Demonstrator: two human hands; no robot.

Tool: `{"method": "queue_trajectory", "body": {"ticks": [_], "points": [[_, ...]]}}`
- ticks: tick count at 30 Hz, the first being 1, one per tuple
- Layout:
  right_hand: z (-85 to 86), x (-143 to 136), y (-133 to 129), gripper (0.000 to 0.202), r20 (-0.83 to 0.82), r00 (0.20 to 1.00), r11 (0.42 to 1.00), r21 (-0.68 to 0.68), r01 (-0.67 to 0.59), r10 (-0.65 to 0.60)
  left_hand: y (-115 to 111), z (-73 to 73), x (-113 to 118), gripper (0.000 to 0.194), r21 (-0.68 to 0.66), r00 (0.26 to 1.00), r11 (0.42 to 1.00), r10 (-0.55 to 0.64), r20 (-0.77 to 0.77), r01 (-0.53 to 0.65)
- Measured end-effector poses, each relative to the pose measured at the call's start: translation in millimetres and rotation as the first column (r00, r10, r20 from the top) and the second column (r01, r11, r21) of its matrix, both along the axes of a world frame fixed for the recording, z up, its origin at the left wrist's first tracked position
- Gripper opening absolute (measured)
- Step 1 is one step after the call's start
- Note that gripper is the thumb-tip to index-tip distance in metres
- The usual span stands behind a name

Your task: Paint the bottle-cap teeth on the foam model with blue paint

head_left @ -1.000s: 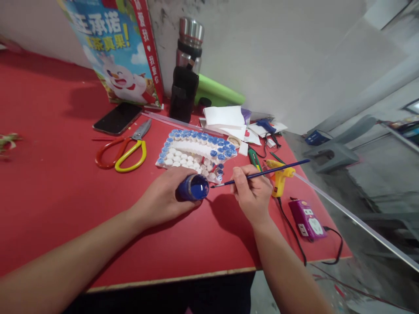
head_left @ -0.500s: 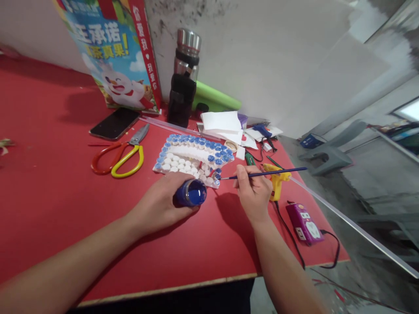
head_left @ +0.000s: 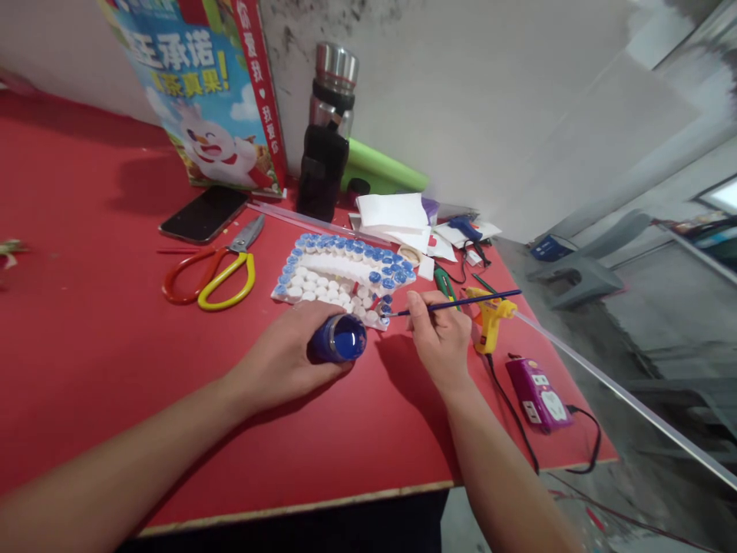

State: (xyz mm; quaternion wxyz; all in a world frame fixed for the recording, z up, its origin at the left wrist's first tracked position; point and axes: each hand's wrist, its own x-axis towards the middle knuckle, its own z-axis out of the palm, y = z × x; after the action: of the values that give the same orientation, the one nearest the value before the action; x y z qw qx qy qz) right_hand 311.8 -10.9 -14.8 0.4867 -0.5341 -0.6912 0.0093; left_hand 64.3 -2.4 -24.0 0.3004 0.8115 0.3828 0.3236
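- From where I'm standing, the left hand (head_left: 296, 346) is curled around a blue paint jar (head_left: 341, 339), thumb on the near side. Its mouth faces up and toward the right hand (head_left: 441, 338); can't tell if the base touches the desk (head_left: 374, 442).
- Right hand is pinching a thin paintbrush (head_left: 461, 302) between thumb and fingers, bristles at the near right corner of the white and blue piece (head_left: 328, 263). Whether they're actually touching, I can't say.
- That piece lies flat on the desk, just beyond the jar, scissors (head_left: 216, 280) off to its left.
- Jar's probably light, stiff and slick if paint gets on the outside. I'd grip round the body, fingers off the rim, and not tip it further.
- Brush looks near weightless, stiff handle, soft tip. Pinch low, near the ferrule, for control.
- The piece looks light and maybe fragile, those little rounds could pop off. I'd hold it by its outer edges, away from the blue bits.
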Motion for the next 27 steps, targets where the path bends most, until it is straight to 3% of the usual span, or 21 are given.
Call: {"method": "queue_trajectory", "body": {"ticks": [27], "points": [[3.5,-2.9,-2.1,0.032,0.101,0.995,0.998,0.058,-0.003,-0.003,0.9,-0.1,0.2,0.04,0.0,1.0,1.0,-0.004,0.006,0.004]]}}
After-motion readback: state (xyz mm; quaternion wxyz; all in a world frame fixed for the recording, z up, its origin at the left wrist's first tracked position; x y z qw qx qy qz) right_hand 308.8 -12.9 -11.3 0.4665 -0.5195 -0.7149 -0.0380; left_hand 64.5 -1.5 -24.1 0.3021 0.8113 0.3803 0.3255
